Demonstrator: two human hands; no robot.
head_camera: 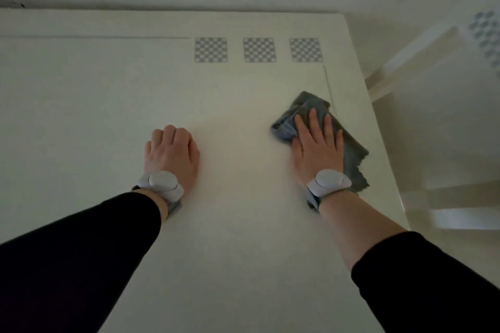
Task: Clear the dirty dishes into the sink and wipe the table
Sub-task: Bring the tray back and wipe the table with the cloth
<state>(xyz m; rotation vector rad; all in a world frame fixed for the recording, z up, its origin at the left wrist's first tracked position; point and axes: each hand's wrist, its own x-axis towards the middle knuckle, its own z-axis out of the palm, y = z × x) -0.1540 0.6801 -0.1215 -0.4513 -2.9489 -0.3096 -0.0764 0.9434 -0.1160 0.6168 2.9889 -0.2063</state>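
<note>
Black sleeves (75, 246) fill my near view; on the table (243, 265), my left hand (171, 155) rests with fingers curled under, holding nothing. Right of it, well apart, my right hand (316, 147) presses flat on the grey cloth (351, 154), near the table's right edge. No dishes in view. Risk: a wide stroke could push the cloth off that edge.

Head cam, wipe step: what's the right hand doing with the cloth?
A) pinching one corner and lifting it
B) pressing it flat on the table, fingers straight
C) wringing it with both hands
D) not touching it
B: the right hand lies flat with straight fingers on the grey cloth, pressing it to the table.
</note>
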